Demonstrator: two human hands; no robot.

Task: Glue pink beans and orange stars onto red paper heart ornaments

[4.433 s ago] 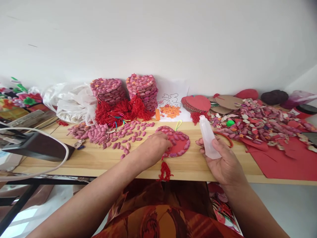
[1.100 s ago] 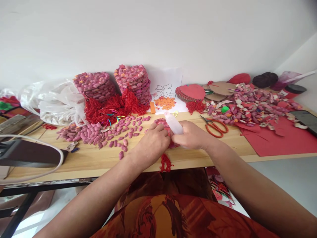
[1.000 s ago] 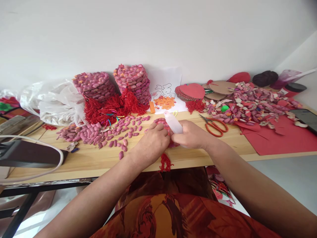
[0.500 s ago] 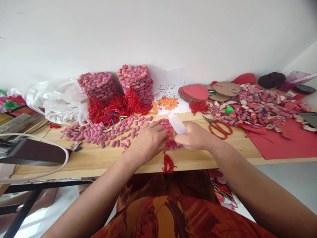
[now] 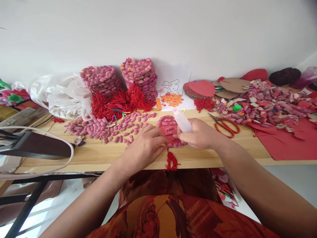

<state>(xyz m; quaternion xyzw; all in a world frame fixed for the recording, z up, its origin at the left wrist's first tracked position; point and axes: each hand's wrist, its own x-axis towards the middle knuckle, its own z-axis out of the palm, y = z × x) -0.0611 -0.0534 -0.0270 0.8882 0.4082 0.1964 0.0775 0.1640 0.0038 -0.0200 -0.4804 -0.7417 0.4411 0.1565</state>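
My right hand [image 5: 201, 133] is closed round a whitish translucent glue bottle [image 5: 182, 121], whose rounded end points up and away from me. Its lower end is hidden by the fingers, above a red card shape [image 5: 167, 130] lying on the table. Pink peanut shells [image 5: 170, 133] line the card's edge, and some sit in short rows on its middle. From its near edge hangs a red tassel [image 5: 171, 161]. At the card's lower left edge, my left hand [image 5: 151, 144] has finger and thumb drawn together; what they pinch is hidden. Loose peanut shells [image 5: 123, 130] lie left of that hand.
Orange-handled scissors [image 5: 227, 127] lie right of my right hand. Behind are stacked peanut-covered pieces [image 5: 139, 77], orange stars [image 5: 171, 99] on paper and red card shapes [image 5: 201, 88]. A shell heap [image 5: 272, 102] covers the right; a black box with a cable [image 5: 37, 144] stands left.
My left hand has moved back to the card's lower left edge, uncovering more of its red middle and shell rows. My right hand keeps hold of the bottle. The view has shifted slightly.
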